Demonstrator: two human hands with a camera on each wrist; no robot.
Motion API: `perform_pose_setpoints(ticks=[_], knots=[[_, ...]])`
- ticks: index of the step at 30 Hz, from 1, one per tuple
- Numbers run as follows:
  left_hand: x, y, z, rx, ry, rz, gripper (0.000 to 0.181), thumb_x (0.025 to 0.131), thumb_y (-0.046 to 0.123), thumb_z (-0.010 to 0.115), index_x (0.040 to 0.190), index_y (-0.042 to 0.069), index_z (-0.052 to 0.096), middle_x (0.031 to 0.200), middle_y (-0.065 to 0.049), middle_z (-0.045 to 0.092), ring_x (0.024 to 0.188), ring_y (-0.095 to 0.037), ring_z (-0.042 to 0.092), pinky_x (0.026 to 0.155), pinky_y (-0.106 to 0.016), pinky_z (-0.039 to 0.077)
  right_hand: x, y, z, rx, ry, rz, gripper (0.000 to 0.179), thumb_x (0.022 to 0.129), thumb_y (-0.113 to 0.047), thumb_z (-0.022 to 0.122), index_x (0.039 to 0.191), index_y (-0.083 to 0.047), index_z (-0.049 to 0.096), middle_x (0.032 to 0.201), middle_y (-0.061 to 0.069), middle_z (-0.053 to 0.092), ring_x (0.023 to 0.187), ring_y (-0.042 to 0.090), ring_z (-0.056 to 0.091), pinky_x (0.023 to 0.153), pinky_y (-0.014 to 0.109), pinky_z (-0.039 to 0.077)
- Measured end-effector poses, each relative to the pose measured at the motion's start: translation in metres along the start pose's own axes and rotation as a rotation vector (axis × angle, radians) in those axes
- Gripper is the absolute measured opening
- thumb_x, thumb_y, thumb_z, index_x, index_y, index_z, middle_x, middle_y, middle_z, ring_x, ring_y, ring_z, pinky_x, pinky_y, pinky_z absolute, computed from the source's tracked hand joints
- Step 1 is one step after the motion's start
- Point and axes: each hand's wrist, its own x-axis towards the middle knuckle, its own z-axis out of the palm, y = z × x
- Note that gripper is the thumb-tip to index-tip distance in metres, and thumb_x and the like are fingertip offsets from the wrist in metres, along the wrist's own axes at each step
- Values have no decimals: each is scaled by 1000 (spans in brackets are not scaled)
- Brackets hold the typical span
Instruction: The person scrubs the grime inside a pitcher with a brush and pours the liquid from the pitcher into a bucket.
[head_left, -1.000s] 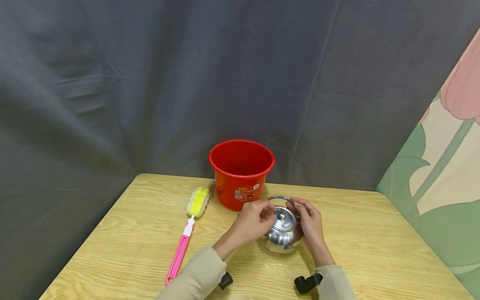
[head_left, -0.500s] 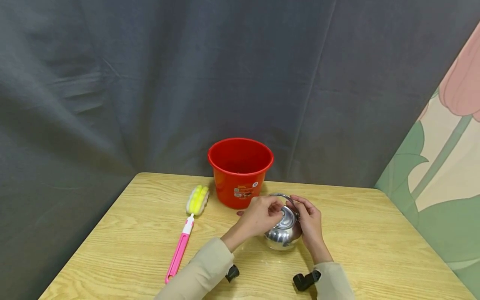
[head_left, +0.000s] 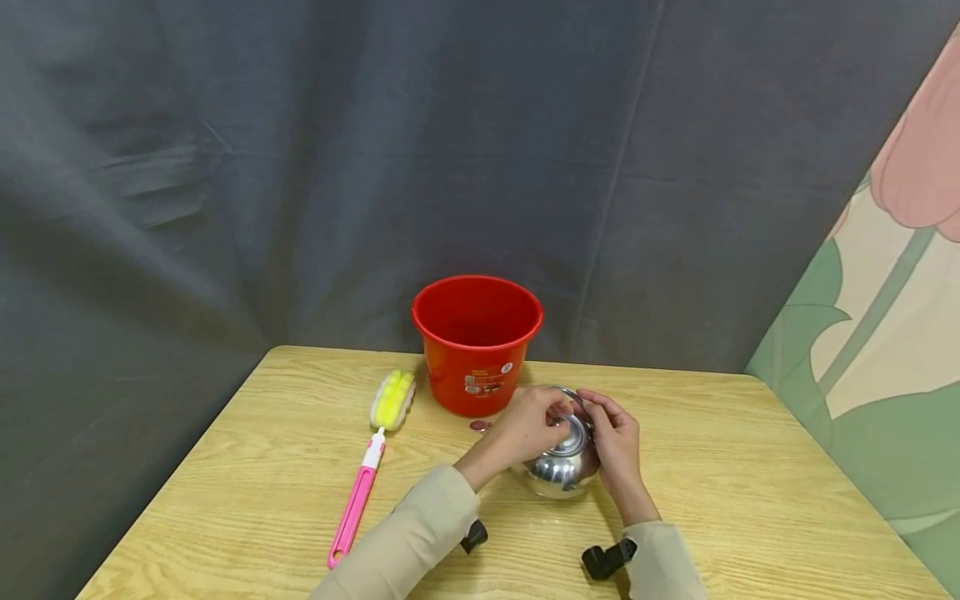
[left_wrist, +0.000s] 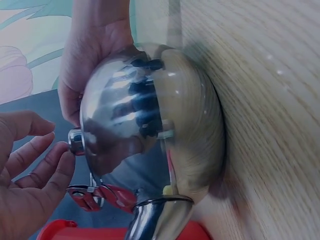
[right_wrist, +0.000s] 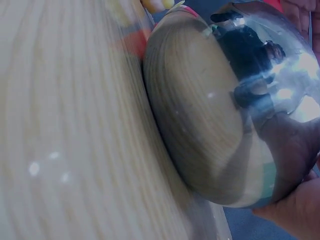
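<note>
A shiny steel kettle (head_left: pixel 558 477) stands upright on the wooden table, its lid on top. My left hand (head_left: pixel 525 427) is over the lid; in the left wrist view its fingertips (left_wrist: pixel 64 150) are close against the lid knob (left_wrist: pixel 76 142), with thumb and fingers loosely bent. The right hand (head_left: pixel 617 446) holds the kettle's right side, fingers up by the arched handle (head_left: pixel 566 391). In the right wrist view the kettle (right_wrist: pixel 195 105) hides much of that hand. Spout (left_wrist: pixel 160 215) and red cap (left_wrist: pixel 120 196) point away to the left.
A red bucket (head_left: pixel 474 371) stands behind the kettle, near the table's back edge. To the left lies a brush (head_left: pixel 367 467) with a pink handle and a yellow-and-white sponge head. A dark curtain (head_left: pixel 375 167) hangs behind the table (head_left: pixel 247 483).
My left hand has moved rightward, from the lid's left edge to over its knob. The right hand keeps its hold on the kettle's side. The red spout cap now shows beyond the left wrist.
</note>
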Motion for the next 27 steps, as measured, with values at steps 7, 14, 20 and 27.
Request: perform_pose_setpoints(ticks=[7, 14, 20, 27], knots=[[5, -3, 4, 84, -17, -13, 9, 77, 13, 69, 86, 11, 69, 84, 4, 65, 79, -6, 58, 70, -16, 45, 0, 1, 1, -28, 24, 1, 24, 91, 0, 50, 110, 11, 62, 90, 15, 70, 82, 14, 68, 77, 22, 52], [9, -3, 5, 141, -44, 0, 8, 73, 14, 73, 80, 13, 69, 79, 8, 63, 75, -5, 54, 69, -17, 43, -1, 0, 1, -6, 20, 5, 26, 92, 0, 50, 111, 15, 59, 91, 4, 71, 88, 20, 68, 79, 22, 51], [9, -2, 5, 131, -72, -17, 10, 73, 12, 74, 81, 12, 69, 79, 7, 63, 75, -5, 54, 68, -17, 44, -1, -1, 1, -18, 25, 14, 26, 92, -1, 51, 112, 14, 59, 90, 6, 71, 87, 18, 68, 79, 21, 51], [10, -1, 5, 147, -86, -34, 12, 73, 14, 76, 81, 13, 69, 79, 8, 62, 74, -5, 52, 67, -17, 42, 0, 1, 1, -42, 25, 3, 25, 92, -2, 52, 110, 12, 61, 83, 2, 71, 82, 13, 68, 79, 21, 51]])
